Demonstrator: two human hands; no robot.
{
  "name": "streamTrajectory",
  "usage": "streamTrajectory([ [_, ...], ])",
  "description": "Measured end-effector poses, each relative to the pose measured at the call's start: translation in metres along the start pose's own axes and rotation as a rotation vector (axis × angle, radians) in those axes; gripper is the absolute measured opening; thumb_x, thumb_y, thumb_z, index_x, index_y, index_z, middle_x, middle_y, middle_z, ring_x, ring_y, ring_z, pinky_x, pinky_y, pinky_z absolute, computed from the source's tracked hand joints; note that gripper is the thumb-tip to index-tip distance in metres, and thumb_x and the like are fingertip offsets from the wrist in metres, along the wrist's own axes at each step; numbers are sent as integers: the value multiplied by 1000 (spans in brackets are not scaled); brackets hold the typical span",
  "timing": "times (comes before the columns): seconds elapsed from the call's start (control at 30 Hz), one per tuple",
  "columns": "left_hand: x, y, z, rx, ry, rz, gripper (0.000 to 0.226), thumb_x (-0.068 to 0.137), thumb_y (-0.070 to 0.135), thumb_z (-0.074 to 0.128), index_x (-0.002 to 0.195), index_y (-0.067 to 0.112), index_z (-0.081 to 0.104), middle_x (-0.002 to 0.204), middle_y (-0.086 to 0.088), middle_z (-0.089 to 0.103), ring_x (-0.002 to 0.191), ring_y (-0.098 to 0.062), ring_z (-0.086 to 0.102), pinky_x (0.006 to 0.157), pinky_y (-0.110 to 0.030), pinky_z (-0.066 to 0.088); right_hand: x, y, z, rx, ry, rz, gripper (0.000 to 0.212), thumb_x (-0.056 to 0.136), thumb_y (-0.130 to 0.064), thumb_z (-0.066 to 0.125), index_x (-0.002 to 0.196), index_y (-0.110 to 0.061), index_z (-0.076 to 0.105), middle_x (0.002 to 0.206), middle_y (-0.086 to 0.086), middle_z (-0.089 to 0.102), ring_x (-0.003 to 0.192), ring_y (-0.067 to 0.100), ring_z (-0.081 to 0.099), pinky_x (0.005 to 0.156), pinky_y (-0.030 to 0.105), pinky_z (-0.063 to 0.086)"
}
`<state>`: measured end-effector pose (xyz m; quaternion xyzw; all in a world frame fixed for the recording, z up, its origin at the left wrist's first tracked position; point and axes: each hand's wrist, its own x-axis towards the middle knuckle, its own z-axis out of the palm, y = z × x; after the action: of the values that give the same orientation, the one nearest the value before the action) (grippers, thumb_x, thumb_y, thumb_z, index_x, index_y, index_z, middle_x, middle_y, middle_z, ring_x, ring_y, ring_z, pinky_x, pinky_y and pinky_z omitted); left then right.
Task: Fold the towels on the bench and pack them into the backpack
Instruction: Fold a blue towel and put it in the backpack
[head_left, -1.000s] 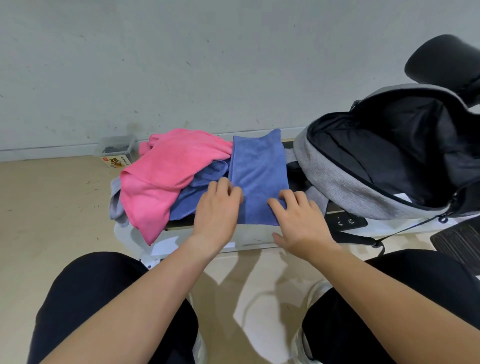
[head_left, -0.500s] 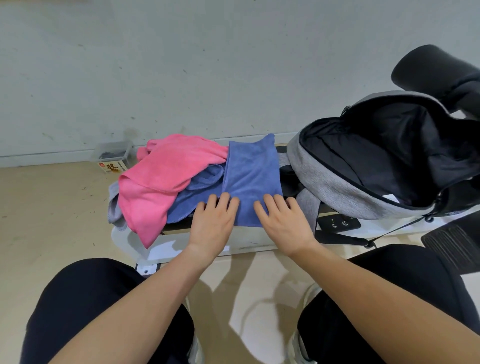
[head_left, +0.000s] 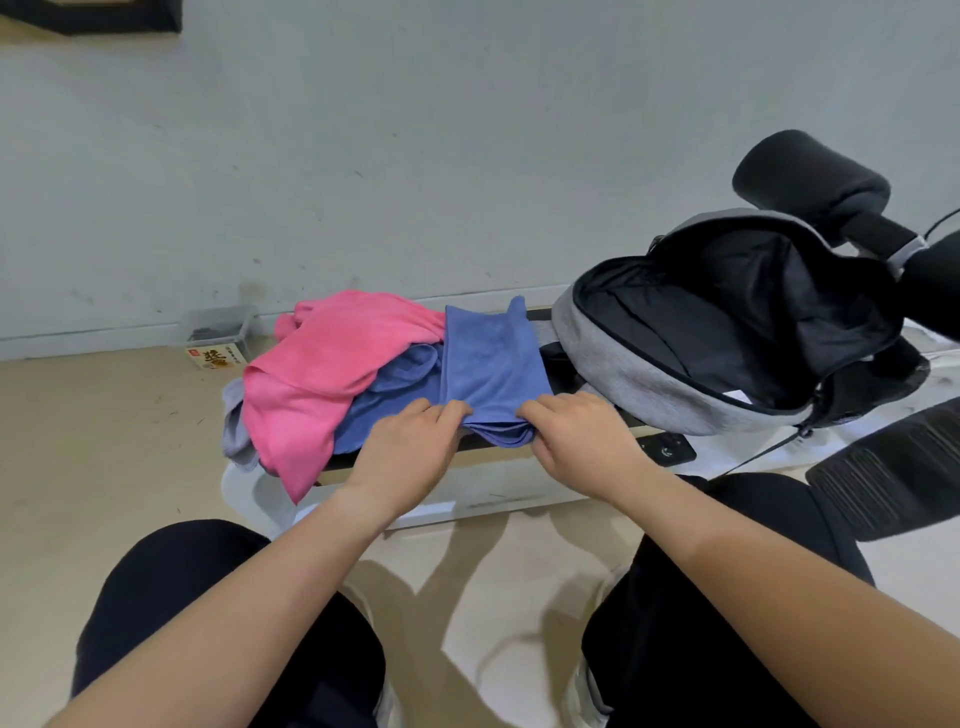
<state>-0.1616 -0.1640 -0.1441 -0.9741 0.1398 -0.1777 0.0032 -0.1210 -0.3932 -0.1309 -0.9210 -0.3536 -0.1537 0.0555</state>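
Observation:
A folded blue towel (head_left: 491, 358) lies as a long strip on the bench (head_left: 483, 488). My left hand (head_left: 410, 452) pinches its near left corner and my right hand (head_left: 582, 441) pinches its near right corner; the near edge is lifted a little off the bench. To the left lies a heap: a pink towel (head_left: 322, 374) on top, a second blue towel (head_left: 389, 400) under it, a grey towel (head_left: 236, 426) at the far left edge. The grey backpack (head_left: 649, 379) stands on the bench at the right, its mouth wide open, black lining showing.
A clear plastic box (head_left: 218, 332) sits on the floor by the wall, left of the bench. Black padded rollers (head_left: 810, 182) rise behind the backpack. A black ribbed footplate (head_left: 893, 462) lies at the right. My knees in black trousers are below the bench.
Both hands lay flat on the blue towel's near end before. Now their fingers have curled round its near edge and raised it slightly.

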Motion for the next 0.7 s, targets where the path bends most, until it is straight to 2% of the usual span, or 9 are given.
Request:
streamTrajectory([
  [0.1,1,1,-18,-243,-52,-34,20,99,34,51,113,21,56,89,-4,62,91,-27,57,65,-44,50,0,3,-22,212,-1,94,16,84,-14,52,94,-21,62,73,-8,56,66,21,52,56,31,34],
  [0.2,4,-5,-27,-364,-135,-88,17,101,39,44,105,25,54,92,-1,61,92,-25,56,74,-45,47,2,7,-32,375,-74,188,13,91,-17,49,96,-25,58,69,-14,51,64,13,47,55,32,34],
  [0.33,13,-18,-27,-444,-183,-186,18,100,37,47,96,23,57,93,-1,69,88,-27,61,76,-45,48,8,21,-31,482,-140,233,12,99,-26,46,103,-28,57,82,-9,63,75,16,57,64,40,48],
  [0.47,19,-15,-17,-663,-164,-297,15,99,38,50,108,28,56,98,5,69,94,-22,63,81,-40,48,18,30,-25,525,-128,325,15,99,-26,46,106,-28,58,86,-1,68,79,19,61,71,43,52],
  [0.5,20,-11,-15,-712,-171,-318,22,95,42,55,113,29,54,102,7,67,97,-19,62,81,-37,47,20,31,-24,543,-114,344,15,100,-26,45,106,-27,59,87,-1,68,80,19,61,72,43,52],
  [0.57,25,-2,-15,-765,-180,-357,50,80,51,71,120,31,49,109,13,62,98,-10,58,82,-33,46,25,33,-22,566,-88,378,15,100,-27,45,104,-25,59,87,0,67,81,20,61,70,40,51],
  [0.6,27,1,-14,-762,-165,-369,55,75,49,77,118,30,49,107,13,62,94,-8,57,80,-32,47,28,35,-22,563,-85,390,15,101,-27,44,103,-24,59,87,1,67,82,21,61,69,38,49],
  [0.7,36,0,-9,-745,-49,-403,29,82,33,75,95,19,54,81,7,62,73,-10,56,66,-32,43,32,43,-21,524,-83,437,16,103,-29,41,105,-24,56,90,2,65,84,23,59,72,41,50],
])
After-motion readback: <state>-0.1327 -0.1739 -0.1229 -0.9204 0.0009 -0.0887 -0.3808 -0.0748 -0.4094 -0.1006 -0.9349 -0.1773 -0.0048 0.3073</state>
